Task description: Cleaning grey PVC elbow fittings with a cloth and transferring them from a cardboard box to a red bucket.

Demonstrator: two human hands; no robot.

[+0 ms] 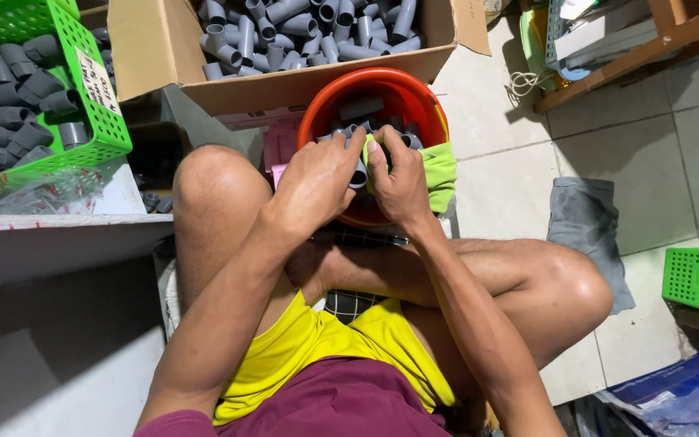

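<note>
On the tiled floor (657, 154), both hands' fingers (341, 154) pinch a grey pipe fitting (359, 174).

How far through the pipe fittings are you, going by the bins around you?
Looks done: the green basket holds grey elbows. In hand: left hand grips a grey fitting, right hand presses a green cloth to it over the red bucket. Left: the cardboard box, still full.
</note>
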